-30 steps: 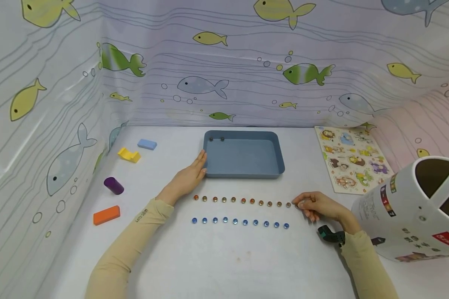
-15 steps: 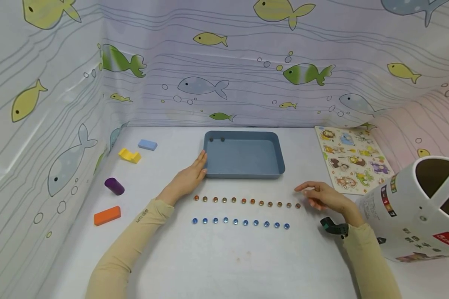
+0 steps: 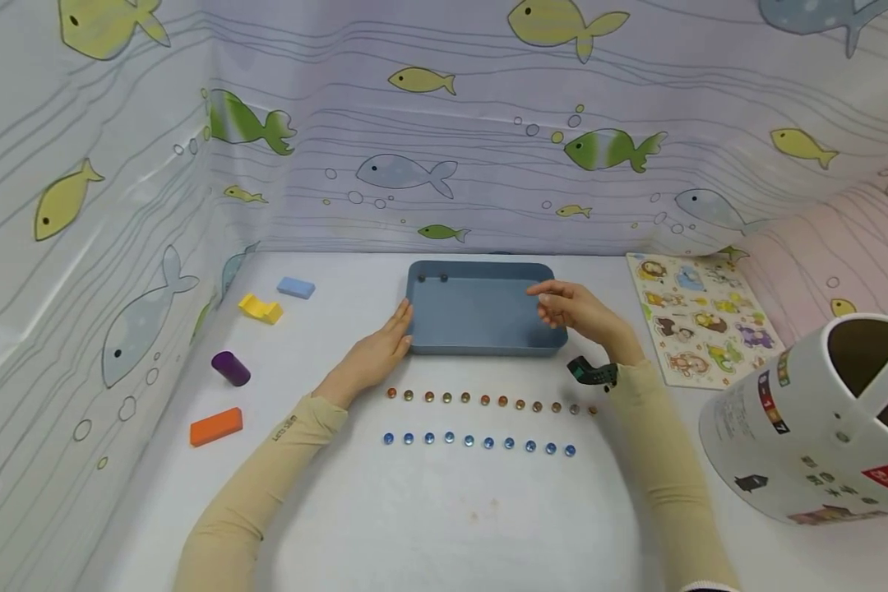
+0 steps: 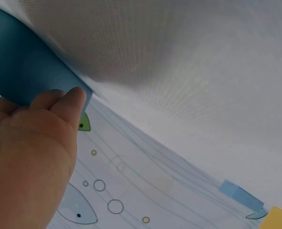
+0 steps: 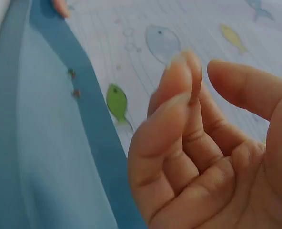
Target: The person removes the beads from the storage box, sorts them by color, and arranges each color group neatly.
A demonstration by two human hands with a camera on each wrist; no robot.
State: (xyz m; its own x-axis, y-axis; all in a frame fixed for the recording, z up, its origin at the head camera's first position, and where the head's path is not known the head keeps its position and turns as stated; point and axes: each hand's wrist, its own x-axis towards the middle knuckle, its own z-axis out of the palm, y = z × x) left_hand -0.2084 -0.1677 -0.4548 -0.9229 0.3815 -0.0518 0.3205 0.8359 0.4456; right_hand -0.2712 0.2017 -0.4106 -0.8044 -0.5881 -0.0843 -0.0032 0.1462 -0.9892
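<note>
A blue-grey rectangular tray [image 3: 474,316] stands at the back of the table with two small dark beads [image 3: 444,279] near its far left corner. My left hand [image 3: 373,355] rests against the tray's left wall, fingers straight. Over the tray's right end hovers my right hand [image 3: 580,314]; in the right wrist view its fingers are loosely bent, thumb apart from the fingertips, and nothing shows between them. In front of the tray runs a row of amber-brown glass beads [image 3: 502,401], with a row of blue glass beads [image 3: 509,444] nearer me.
To the left lie a light blue block [image 3: 296,288], a yellow notched block [image 3: 261,309], a purple cylinder [image 3: 231,368] and an orange block [image 3: 217,427]. An animal puzzle board [image 3: 699,321] lies at the back right, and a big white bucket [image 3: 777,436] stands in front of it.
My right hand left a bead at the right end of the amber row, then rose and moved back and left over the tray. My left hand stays at the tray.
</note>
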